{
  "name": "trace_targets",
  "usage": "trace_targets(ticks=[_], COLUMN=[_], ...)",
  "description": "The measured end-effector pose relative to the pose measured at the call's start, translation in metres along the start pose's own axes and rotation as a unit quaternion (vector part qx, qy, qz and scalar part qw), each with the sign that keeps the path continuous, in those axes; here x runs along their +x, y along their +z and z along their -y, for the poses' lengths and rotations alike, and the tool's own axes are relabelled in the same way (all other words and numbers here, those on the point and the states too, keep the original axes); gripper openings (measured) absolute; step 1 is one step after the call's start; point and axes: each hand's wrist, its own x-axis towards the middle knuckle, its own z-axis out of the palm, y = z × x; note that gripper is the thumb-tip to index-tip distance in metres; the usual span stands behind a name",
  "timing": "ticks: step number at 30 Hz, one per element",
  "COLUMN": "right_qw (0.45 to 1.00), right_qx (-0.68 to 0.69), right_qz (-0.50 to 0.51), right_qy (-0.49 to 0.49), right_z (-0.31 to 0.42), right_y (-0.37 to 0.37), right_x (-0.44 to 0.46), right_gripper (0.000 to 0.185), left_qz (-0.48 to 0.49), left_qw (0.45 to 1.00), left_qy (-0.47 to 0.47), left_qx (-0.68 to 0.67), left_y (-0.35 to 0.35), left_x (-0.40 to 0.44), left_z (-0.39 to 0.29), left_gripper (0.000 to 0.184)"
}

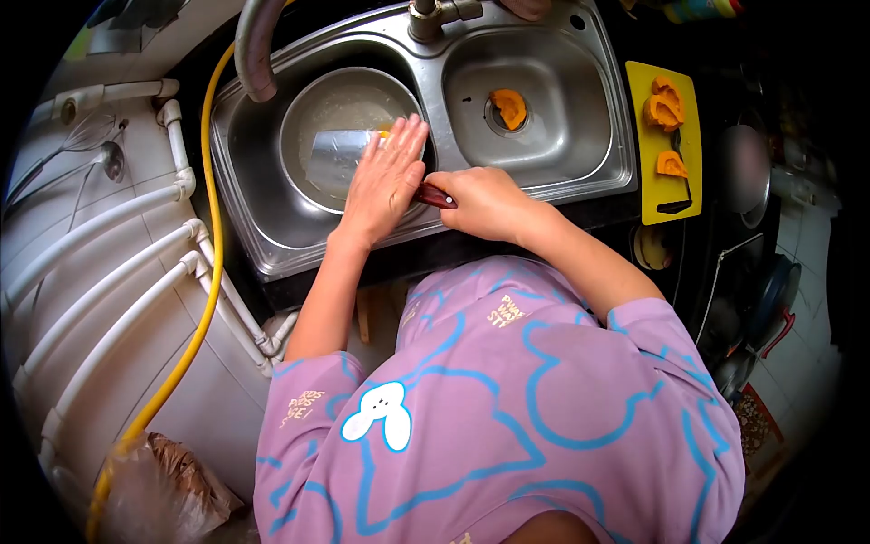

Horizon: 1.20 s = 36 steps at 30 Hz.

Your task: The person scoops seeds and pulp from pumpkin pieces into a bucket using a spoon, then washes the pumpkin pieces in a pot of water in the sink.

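Note:
My right hand is closed round the dark red handle of a cleaver. Its broad, shiny blade hangs over a round metal basin that sits in the left sink bowl. Inside the basin is cloudy water. My left hand has its fingers stretched out flat and lies over the near end of the blade, touching or just above it. A small orange bit shows beside its fingertips. Part of the blade is hidden under this hand.
A pumpkin piece lies at the drain of the right sink bowl. Right of it, a yellow cutting board carries more pumpkin pieces and a black-handled tool. A yellow hose and white pipes run along the left.

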Motion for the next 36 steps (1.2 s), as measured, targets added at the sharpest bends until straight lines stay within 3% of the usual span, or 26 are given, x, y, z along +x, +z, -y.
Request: trace_targets(ticks=[2,4,9,11,12,13,14,15,16,18,19,20,22,23,24,28,36], right_qw=[1.0,1.0,0.999,0.998,0.993,0.991,0.988,0.986,0.979,0.953,0.929,0.9,0.859,0.845,0.826,0.808,0.798], right_qx=[-0.006,-0.011,-0.035,-0.025,0.008,0.015,0.024,0.024,0.034,0.106,0.161,0.215,0.235,0.259,0.282,0.226,0.169], right_qz=[-0.017,-0.021,-0.025,-0.037,-0.113,-0.131,-0.145,-0.155,-0.182,-0.26,-0.308,-0.354,-0.432,-0.421,-0.407,-0.499,-0.496], right_qy=[0.006,0.008,0.021,0.039,0.017,0.037,0.051,0.058,0.088,0.118,0.127,0.134,0.14,0.205,0.268,0.216,0.296], right_z=[0.006,0.007,-0.007,-0.02,-0.024,-0.028,-0.029,-0.032,-0.036,-0.053,-0.068,-0.081,-0.103,-0.117,-0.134,-0.238,-0.372], right_y=[-0.001,-0.005,-0.012,-0.016,-0.016,-0.023,-0.029,-0.035,-0.041,-0.046,-0.043,-0.044,-0.061,-0.077,-0.094,-0.148,-0.213], right_x=[-0.005,-0.015,-0.062,-0.082,-0.096,-0.112,-0.125,-0.139,-0.155,-0.183,-0.195,-0.206,-0.227,-0.238,-0.246,-0.253,-0.223], right_gripper=[0.028,0.029,0.04,0.046,0.037,0.039,0.042,0.042,0.047,0.051,0.049,0.048,0.048,0.05,0.051,0.041,0.042], left_qz=[-0.012,-0.052,-0.046,-0.004,0.027,-0.072,-0.014,0.082,0.082,-0.014,-0.01,-0.012,-0.147,-0.18,-0.183,-0.215,-0.209], left_qw=[0.999,0.988,0.956,0.935,0.917,0.929,0.927,0.897,0.901,0.918,0.906,0.906,0.918,0.919,0.917,0.903,0.855], left_qy=[-0.012,-0.084,-0.277,-0.352,-0.387,-0.331,-0.347,-0.418,-0.411,-0.366,-0.386,-0.385,-0.344,-0.33,-0.332,-0.368,-0.471], left_qx=[0.04,0.12,-0.084,0.036,0.095,0.151,0.142,0.115,0.117,0.152,0.171,0.173,0.131,0.119,0.123,0.052,0.063], left_y=[0.004,0.006,0.021,0.033,0.039,0.055,0.048,0.05,0.05,0.054,0.053,0.049,0.044,0.044,0.045,0.047,0.055], left_x=[0.004,0.009,0.001,-0.008,-0.012,-0.028,-0.026,-0.017,-0.014,-0.014,-0.008,-0.005,-0.003,-0.005,-0.008,-0.026,-0.041], left_z=[0.012,0.034,0.163,0.2,0.208,0.216,0.206,0.216,0.207,0.187,0.178,0.173,0.17,0.172,0.173,0.154,0.088], left_gripper=[0.054,0.054,0.061,0.057,0.057,0.041,0.034,0.055,0.055,0.078,0.093,0.093,0.087,0.084,0.084,0.082,0.072])
